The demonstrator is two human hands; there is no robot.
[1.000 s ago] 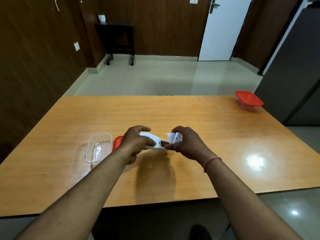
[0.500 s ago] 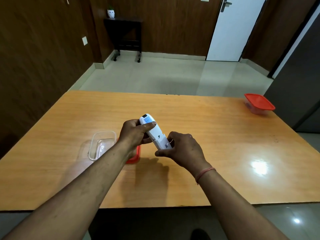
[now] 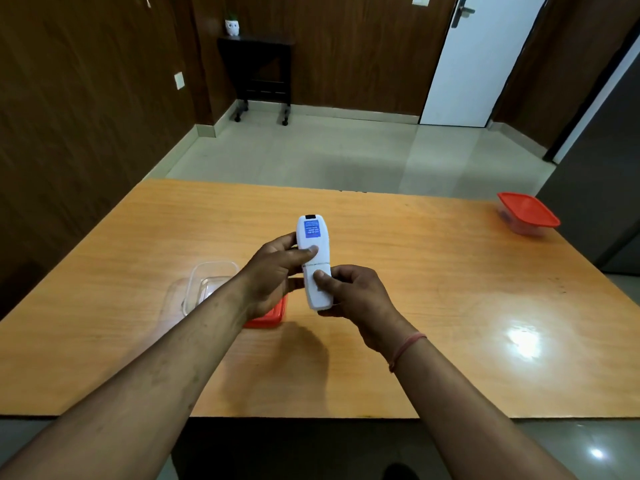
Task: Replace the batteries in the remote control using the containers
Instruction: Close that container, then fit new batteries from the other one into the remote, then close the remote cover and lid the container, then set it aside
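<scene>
A: How are the hands set?

B: Both are closed on the white remote control [image 3: 313, 261], held above the wooden table [image 3: 398, 258], back side up with its far end pointing away. The left hand [image 3: 273, 275] wraps the middle from the left, its thumb [image 3: 306, 252] lying across the back just below the blue label [image 3: 311, 229]. The right hand [image 3: 360, 299] cups the near end from the right, thumb [image 3: 320, 277] pressed flat on the battery cover [image 3: 317, 289].

A: Is the cover seated?

B: A seam runs across the back between the two thumbs. Whether the cover is fully latched, I cannot tell. No batteries are visible.

A: How tight is the grip?

B: Fingers curled narrow around the body on both sides, with no gap showing between them and the plastic.

A: What sits nearby?

B: On the table to the left, a clear container [image 3: 207, 284], open, partly behind the left forearm. Its contents cannot be made out. Just right of it, a red lid [image 3: 270, 315] lies flat, mostly covered by the left hand and wrist. Well apart, at the far right corner, is a closed container with a red lid [image 3: 528, 213].

A: Anything between the hands and those?

B: The left forearm crosses over the near containers. The stretch of table toward the far right one lies bare, with a bright glare patch [image 3: 523, 341] near the right edge.
</scene>
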